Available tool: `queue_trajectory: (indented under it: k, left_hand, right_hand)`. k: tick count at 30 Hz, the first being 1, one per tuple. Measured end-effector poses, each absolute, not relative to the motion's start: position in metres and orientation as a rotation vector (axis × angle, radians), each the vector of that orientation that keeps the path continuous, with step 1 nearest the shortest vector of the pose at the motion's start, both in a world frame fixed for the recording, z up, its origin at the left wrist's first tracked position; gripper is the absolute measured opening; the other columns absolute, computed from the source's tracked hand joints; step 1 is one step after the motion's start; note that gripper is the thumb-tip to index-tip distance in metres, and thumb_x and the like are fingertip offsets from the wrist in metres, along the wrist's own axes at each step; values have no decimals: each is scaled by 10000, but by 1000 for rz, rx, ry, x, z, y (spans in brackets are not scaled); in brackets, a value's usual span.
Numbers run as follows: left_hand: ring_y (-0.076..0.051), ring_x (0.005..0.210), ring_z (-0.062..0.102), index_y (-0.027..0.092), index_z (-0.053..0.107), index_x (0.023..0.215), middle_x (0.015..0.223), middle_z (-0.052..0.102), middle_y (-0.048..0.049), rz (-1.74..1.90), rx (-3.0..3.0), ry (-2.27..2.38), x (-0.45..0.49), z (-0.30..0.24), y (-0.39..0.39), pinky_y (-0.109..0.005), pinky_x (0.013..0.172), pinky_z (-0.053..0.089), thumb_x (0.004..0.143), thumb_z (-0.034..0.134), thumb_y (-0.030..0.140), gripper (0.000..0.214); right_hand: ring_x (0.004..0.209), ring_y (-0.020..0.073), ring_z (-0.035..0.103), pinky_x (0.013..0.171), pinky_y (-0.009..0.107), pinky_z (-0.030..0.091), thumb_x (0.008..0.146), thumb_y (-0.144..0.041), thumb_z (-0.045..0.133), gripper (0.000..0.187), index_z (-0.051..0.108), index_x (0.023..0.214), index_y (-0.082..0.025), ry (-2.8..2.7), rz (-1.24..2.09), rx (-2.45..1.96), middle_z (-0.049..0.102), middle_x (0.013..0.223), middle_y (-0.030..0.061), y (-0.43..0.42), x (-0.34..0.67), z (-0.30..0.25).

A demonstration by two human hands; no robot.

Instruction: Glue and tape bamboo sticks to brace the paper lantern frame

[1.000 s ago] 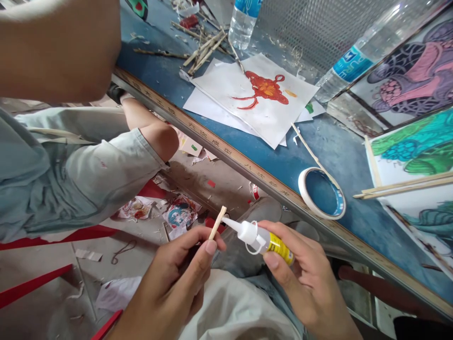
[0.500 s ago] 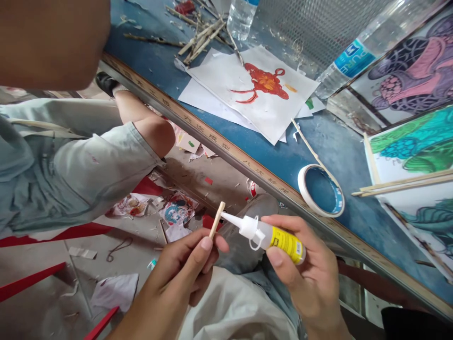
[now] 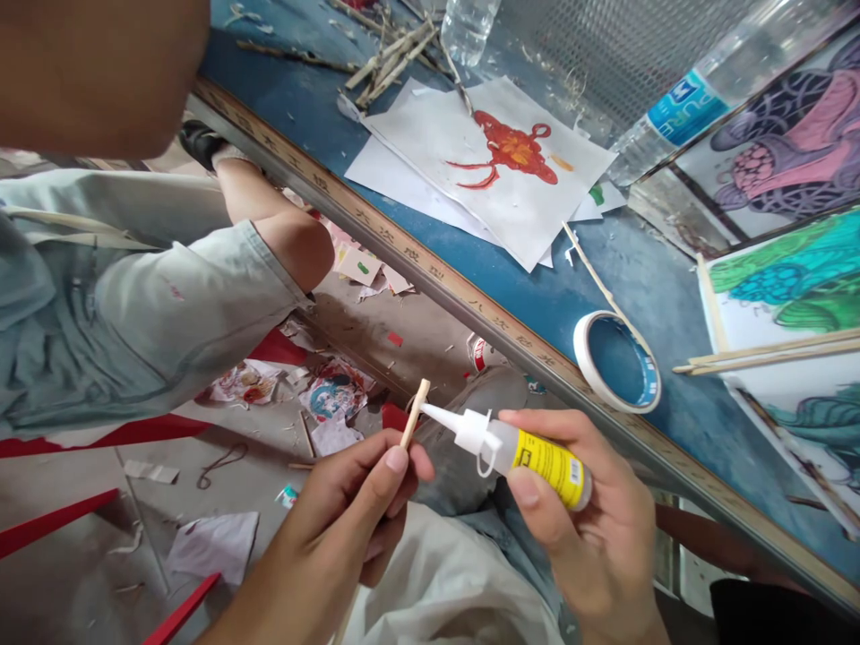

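Between thumb and fingers, my left hand (image 3: 366, 502) pinches a thin wooden stick (image 3: 416, 414), whose pale end points up. My right hand (image 3: 588, 520) is wrapped round a glue bottle (image 3: 547, 466) with a yellow label and a white nozzle, tilted so its tip meets the side of the stick near the top. The open cap hangs by its loop from the nozzle. Both hands are in front of the blue table's edge, above my lap. Whether glue is coming out is too small to see.
On the blue table (image 3: 430, 237) lie a tape roll (image 3: 583, 363), a sheet with a red painting (image 3: 514, 148), a bundle of sticks (image 3: 396, 58) and stick-framed pictures (image 3: 806, 278). A water bottle (image 3: 692, 103) leans at right. Another person's leg (image 3: 194, 305) is at left; paper scraps litter the floor.
The view has shifted slightly, so the table things sit a little further right. Both hands keep their hold, and the nozzle tip stays against the stick.
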State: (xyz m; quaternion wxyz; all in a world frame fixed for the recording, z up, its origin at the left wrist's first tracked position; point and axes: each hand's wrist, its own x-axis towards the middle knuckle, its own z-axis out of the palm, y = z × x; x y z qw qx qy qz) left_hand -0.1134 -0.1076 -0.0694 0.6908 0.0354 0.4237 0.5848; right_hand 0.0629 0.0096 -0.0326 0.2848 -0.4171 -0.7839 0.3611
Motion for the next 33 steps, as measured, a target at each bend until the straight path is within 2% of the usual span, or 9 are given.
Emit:
queue_trajectory:
  k: [3, 8, 13, 17, 22, 27, 33]
  left_hand:
    - [-42, 521, 195, 213, 773, 951, 673, 363, 102, 1276, 101, 953, -114, -68, -108, -136, 455, 223, 999, 818, 684, 476]
    - [-36, 525, 206, 217, 780, 952, 703, 371, 99, 1299, 42, 990, -111, -70, -109, -128, 452, 223, 953, 858, 709, 498]
    - [-34, 508, 183, 218, 783, 950, 683, 355, 104, 1316, 47, 959, -108, -72, -109, -125, 437, 218, 981, 843, 677, 464]
    - [-35, 509, 187, 220, 782, 948, 690, 362, 101, 1315, 31, 951, -107, -73, -109, -120, 434, 222, 989, 843, 660, 446]
    - [-35, 502, 166, 217, 770, 958, 695, 355, 99, 1322, 43, 941, -107, -79, -112, -125, 419, 183, 1031, 799, 638, 428]
    - [-32, 505, 168, 218, 739, 951, 713, 360, 98, 1296, 30, 943, -109, -78, -110, -131, 420, 145, 1017, 808, 656, 449]
    - [-34, 513, 183, 238, 774, 951, 719, 357, 91, 1274, 13, 952, -110, -72, -109, -131, 432, 146, 986, 827, 691, 458]
  right_hand:
    - [611, 146, 636, 565, 235, 549, 982, -382, 786, 194, 826, 1157, -307, -2083, 983, -1122, 820, 911, -15, 9, 61, -32]
    - [664, 164, 718, 624, 248, 623, 1008, -357, 761, 178, 816, 1154, -271, -2054, 1032, -1097, 834, 915, 3, 8, 58, -31]
    - [621, 161, 709, 553, 242, 596, 1014, -347, 759, 170, 814, 1146, -253, -2028, 1077, -1087, 835, 900, 15, 8, 56, -30]
    - [650, 148, 725, 575, 221, 595, 1004, -305, 768, 172, 811, 1170, -290, -2035, 1063, -1039, 844, 931, -9, 9, 57, -30]
    - [655, 159, 734, 583, 234, 610, 992, -281, 772, 184, 821, 1170, -282, -2044, 1041, -1038, 855, 940, 0, 9, 59, -32]
    - [598, 130, 698, 529, 210, 557, 992, -282, 785, 172, 826, 1158, -302, -2040, 1031, -1044, 844, 897, -26, 9, 59, -33]
    - [592, 143, 687, 537, 231, 569, 986, -319, 792, 167, 842, 1142, -287, -2077, 1004, -1071, 846, 889, -13, 7, 63, -32]
